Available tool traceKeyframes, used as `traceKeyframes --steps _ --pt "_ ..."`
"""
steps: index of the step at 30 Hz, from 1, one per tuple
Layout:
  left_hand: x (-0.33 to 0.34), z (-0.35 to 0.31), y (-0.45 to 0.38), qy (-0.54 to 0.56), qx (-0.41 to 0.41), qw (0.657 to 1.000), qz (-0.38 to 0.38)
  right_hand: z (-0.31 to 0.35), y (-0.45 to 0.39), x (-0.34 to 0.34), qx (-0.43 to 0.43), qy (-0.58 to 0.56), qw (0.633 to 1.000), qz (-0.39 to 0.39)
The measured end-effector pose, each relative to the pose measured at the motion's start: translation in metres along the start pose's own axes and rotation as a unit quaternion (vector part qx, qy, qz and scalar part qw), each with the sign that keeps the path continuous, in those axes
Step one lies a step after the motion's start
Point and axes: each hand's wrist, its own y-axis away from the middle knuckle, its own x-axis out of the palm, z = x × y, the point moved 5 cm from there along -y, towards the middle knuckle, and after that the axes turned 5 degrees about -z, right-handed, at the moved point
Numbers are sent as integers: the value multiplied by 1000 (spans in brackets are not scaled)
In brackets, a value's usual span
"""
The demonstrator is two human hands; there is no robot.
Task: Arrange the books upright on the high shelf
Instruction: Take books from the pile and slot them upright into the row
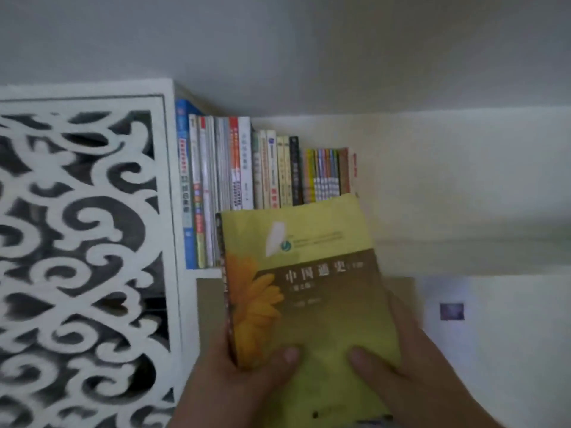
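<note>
Yellow book (309,282) gripped at lower end: left hand (234,381) wrapped round spine corner, right hand (411,359) clasped on opposite edge, thumbs on cover. Held before shelf (432,242), overlapping row of books (265,168). Best turned spine-out, slid into gap right of row, kept upright.

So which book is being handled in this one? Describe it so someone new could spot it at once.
Start at the white carved lattice panel on the left; just right of it a row of upright books fills the shelf. In front of that row, the left hand and right hand hold the yellow-green book, the only one showing its front cover, with an orange flower.
</note>
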Motion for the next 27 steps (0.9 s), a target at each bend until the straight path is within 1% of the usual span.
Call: traceKeyframes --steps 1,2,3,4,6,8,9,10,12,13,14,15,17,18,19,20,21,23,24,27 --pt "-21 5 -4 22 -12 998 -49 1 -12 14 -10 37 999 35" --pt "-38 3 -4 20 -14 996 -86 7 -21 34 -10 51 994 94" --pt "-51 6 -5 22 -18 993 -115 10 -32 41 -19 61 992 112" --pt "-60 7 -6 24 -17 991 -131 21 -43 46 -26 91 988 121" --pt "-68 9 -8 7 -9 992 -129 34 -56 53 -44 132 981 137" --pt "-72 4 -16 -2 -3 989 -148 43 -64 63 -55 136 977 152" --pt "-72 -1 -21 -11 14 987 -158 45 -69 64 -70 152 976 137" --pt "-69 -9 -24 -13 37 985 -167 48 -73 63 -84 183 974 106" --pt "-54 -24 -31 -33 92 981 -170 54 -75 55 -154 239 959 20" --pt "-42 -34 -33 -38 125 978 -162 59 -74 50 -196 244 950 -20" --pt "-27 -44 -36 -41 160 976 -143 61 -73 45 -229 221 947 -36" --pt "-8 -56 -40 -41 203 971 -120 63 -71 42 -249 176 952 -27" --pt "38 -79 -52 -71 303 948 -67 67 -79 35 -233 30 972 15" --pt "60 -89 -59 -83 345 934 -41 68 -87 27 -212 -33 977 7" --pt "83 -95 -65 -85 371 925 2 67 -98 15 -191 -68 978 -38" --pt "103 -97 -73 -90 380 919 57 63 -110 2 -169 -81 977 -100" --pt "121 -93 -84 -96 373 916 116 61 -121 -10 -148 -82 974 -153" --pt "145 -81 -106 -87 343 911 213 56 -139 -33 -127 -72 966 -212" --pt "152 -77 -114 -81 331 910 238 53 -146 -40 -121 -62 965 -225" --pt "163 -75 -124 -60 318 908 265 55 -149 -57 -117 -43 965 -229"
